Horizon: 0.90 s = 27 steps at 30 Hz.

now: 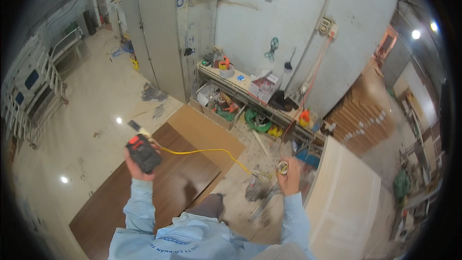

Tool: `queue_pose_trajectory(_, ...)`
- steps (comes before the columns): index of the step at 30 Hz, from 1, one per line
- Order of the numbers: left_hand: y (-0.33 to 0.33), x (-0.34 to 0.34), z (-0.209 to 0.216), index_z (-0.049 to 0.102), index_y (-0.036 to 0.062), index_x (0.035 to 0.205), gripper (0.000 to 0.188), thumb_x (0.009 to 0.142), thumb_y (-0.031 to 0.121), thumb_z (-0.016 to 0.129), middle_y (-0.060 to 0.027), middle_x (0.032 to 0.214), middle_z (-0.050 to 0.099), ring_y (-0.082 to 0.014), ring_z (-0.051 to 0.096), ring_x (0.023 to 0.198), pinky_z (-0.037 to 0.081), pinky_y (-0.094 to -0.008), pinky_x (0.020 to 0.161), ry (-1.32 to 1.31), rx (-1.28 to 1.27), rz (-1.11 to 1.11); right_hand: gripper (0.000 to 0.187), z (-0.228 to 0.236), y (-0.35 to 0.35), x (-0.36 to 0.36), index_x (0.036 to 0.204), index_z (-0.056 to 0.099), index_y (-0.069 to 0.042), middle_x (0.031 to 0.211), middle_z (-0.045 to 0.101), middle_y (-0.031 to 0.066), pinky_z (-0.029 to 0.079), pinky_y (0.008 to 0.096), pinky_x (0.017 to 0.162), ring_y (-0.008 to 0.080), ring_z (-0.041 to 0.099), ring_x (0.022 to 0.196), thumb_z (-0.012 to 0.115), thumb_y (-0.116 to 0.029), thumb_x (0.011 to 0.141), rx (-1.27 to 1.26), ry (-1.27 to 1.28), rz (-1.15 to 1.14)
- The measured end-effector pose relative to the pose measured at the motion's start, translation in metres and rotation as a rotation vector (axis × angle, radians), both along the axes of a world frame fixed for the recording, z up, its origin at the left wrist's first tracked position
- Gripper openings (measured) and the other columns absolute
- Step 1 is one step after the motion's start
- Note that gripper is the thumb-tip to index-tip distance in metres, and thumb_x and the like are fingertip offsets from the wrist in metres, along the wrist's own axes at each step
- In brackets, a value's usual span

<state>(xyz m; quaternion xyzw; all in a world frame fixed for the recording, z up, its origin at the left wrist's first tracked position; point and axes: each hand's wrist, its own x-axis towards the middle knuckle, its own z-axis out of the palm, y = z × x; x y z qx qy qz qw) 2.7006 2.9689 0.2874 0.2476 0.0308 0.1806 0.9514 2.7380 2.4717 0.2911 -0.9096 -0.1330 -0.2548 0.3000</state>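
Tool [144, 154], black with a red patch, clamped in the left hand [138, 171], palm beneath and fingers round its side, above the brown board [115, 207]. Well apart from that, small round piece [282, 167] clamped between thumb and fingers of the right hand [289, 179]; too small in view to tell whether a tape measure or a roll. From just beside the left hand, yellow cord [180, 153] running rightward over the board toward the floor left of the right hand. Past the left hand and board, tan sheet [207, 125] showing along the far edge. Right of the right hand, pale panel [346, 192]; ahead of both hands, cluttered shelf [246, 88] against the wall. Looks like a carrying or readying step, with both hands full and neither pressed to the board. Calls next for a firm left grip, slack in the cord and a clear path round the right hand.
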Motion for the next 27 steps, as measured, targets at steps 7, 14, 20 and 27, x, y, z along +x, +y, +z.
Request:
queue_pose_trajectory(7,-0.017,0.140,-0.014,0.054,0.0024,0.137,0.074,0.099,0.065,0.047,-0.0173,0.114,0.064,-0.0301,0.063,0.101,0.055,-0.0442,0.086,-0.155,-0.116,0.395,0.043,0.091,0.007,0.315,0.121,0.055,-0.005,0.125,0.064,0.0149,0.047,0.0409,0.102,0.0290,0.061,0.120,0.076,-0.001,0.083,0.422,-0.292,0.188)
queue_pose_trajectory(14,-0.075,0.296,0.012,0.052,0.0039,0.140,0.079,0.097,0.070,0.046,-0.0138,0.129,0.061,-0.0306,0.065,0.100,0.057,-0.0466,0.083,-0.074,-0.094,0.300,0.043,0.227,0.074,0.577,0.127,0.051,-0.003,0.123,0.065,0.0125,0.054,0.0279,0.084,0.0143,0.062,0.098,0.075,-0.003,0.091,0.746,-0.347,0.455)
queue_pose_trajectory(20,-0.120,0.442,0.022,0.048,0.0111,0.147,0.081,0.094,0.073,0.047,-0.0128,0.137,0.057,-0.0328,0.065,0.104,0.054,-0.0499,0.088,-0.101,-0.064,0.231,0.041,0.318,0.175,0.821,0.120,0.056,-0.004,0.110,0.071,0.0084,0.056,0.0290,0.083,0.0142,0.066,0.099,0.081,-0.012,0.088,0.817,-0.357,0.824)
queue_pose_trajectory(27,-0.128,0.635,0.063,0.052,0.0148,0.145,0.077,0.093,0.072,0.052,-0.0124,0.142,0.054,-0.0348,0.065,0.103,0.053,-0.0549,0.088,-0.168,-0.013,0.288,0.045,0.360,0.343,1.085,0.116,0.057,-0.004,0.105,0.072,0.0087,0.058,0.0298,0.078,0.0148,0.069,0.091,0.086,-0.013,0.083,0.992,-0.278,0.982)
